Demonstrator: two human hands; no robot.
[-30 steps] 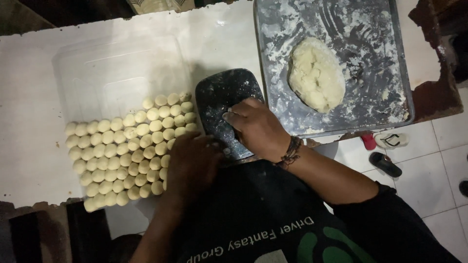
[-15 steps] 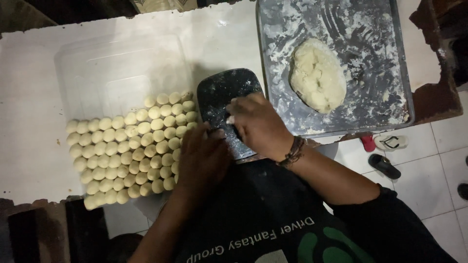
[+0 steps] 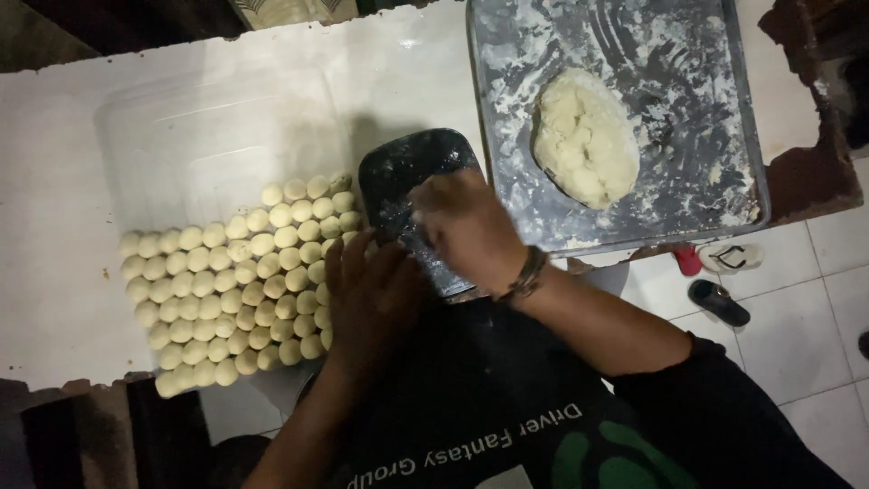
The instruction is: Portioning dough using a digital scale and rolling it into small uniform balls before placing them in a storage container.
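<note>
Head view: round dough balls [image 3: 240, 272], floury tray [image 3: 507, 54].

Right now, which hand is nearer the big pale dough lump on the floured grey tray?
Right hand, on the small dark tray just left of the dough lump; left hand lies farther, beside the dough balls.

My left hand [image 3: 371, 290] has slid up and to the right from the lower edge of the dough balls [image 3: 240, 272]; its fingertips now reach the near left edge of the small dark floured board [image 3: 407, 177], close beside my right hand [image 3: 466, 231]. My right hand has shifted slightly on that board, toward the centre of the frame, its fingers blurred. The two hands, apart a second ago, now lie almost touching
</note>
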